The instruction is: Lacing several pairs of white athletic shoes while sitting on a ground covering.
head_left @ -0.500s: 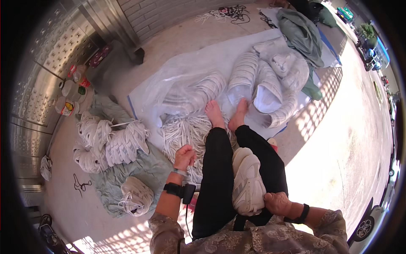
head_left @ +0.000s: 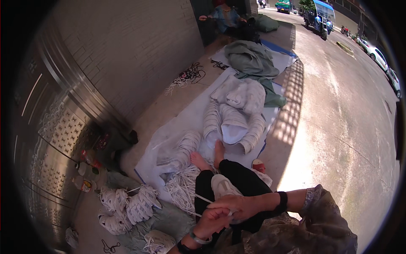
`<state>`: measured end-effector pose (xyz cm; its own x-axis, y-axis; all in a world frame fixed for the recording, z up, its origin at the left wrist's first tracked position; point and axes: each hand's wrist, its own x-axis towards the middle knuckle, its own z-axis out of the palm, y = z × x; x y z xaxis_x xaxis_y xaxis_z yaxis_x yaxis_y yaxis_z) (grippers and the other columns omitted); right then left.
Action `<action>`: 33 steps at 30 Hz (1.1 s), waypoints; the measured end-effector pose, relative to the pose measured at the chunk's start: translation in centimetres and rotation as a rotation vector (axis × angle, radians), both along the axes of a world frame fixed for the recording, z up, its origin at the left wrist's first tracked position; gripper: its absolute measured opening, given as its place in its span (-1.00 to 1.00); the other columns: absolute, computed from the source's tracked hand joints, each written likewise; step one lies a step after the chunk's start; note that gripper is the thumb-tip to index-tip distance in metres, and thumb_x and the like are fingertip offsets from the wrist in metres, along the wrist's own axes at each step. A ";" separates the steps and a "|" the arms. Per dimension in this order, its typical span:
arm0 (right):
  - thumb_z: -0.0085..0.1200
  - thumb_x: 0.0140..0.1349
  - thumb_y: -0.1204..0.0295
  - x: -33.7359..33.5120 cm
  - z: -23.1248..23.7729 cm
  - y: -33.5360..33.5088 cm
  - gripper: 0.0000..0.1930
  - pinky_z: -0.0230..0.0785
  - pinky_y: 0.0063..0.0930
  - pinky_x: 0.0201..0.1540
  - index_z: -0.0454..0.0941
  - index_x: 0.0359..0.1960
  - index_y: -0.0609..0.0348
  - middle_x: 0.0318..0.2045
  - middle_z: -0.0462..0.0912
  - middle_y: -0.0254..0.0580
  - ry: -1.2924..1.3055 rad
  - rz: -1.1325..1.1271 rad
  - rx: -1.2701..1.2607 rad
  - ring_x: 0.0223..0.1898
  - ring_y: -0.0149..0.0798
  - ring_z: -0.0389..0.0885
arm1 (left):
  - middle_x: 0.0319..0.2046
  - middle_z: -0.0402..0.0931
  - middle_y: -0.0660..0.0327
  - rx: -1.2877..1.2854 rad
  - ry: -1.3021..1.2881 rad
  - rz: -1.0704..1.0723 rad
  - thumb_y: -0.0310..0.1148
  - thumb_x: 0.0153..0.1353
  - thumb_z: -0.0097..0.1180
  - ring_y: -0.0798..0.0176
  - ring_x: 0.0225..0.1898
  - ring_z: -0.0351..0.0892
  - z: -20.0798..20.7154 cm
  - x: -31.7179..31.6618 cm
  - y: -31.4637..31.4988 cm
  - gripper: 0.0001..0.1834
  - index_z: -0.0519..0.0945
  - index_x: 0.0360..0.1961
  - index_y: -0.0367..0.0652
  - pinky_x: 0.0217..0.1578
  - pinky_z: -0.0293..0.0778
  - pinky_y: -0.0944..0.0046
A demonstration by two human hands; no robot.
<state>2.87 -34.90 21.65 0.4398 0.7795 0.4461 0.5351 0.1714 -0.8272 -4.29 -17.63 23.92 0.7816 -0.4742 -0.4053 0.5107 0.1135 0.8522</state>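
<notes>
A white shoe (head_left: 222,186) rests between my thighs, its toe pointing away from me. Both hands meet over its near end. My left hand (head_left: 210,222) is closed, palm partly up, pinching a thin white shoelace. Lying across the shoe, my right hand (head_left: 239,206) has its fingers curled against the left hand, where a stretch of the shoelace (head_left: 204,198) runs in. Their overlap hides the shoe's lacing area. Beyond my left knee is a heap of loose white laces (head_left: 182,186).
Nested stacks of white shoe uppers (head_left: 253,133) lie on a pale sheet (head_left: 156,135) around my bare feet. Bundled shoes (head_left: 141,205) sit on green cloth (head_left: 173,220) at left. Farther off are a green sack (head_left: 251,57), another person (head_left: 226,19) and a three-wheeler (head_left: 321,19).
My view has tilted up toward the street. My left hand has come from beside the lace heap to the shoe; my right hand has moved from the shoe's edge across to meet it.
</notes>
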 end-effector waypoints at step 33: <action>0.00 0.14 0.10 -0.3 -3.2 2.0 -0.57 0.37 -0.33 -0.36 0.40 -0.12 0.20 -0.36 0.53 -0.04 0.152 0.068 -0.151 -0.27 -0.19 0.52 | -0.60 0.46 0.37 0.593 -0.368 0.050 -0.49 0.12 0.00 0.56 -0.57 0.37 -2.8 -3.9 3.2 -0.90 0.56 -0.41 -0.23 -0.56 0.29 0.52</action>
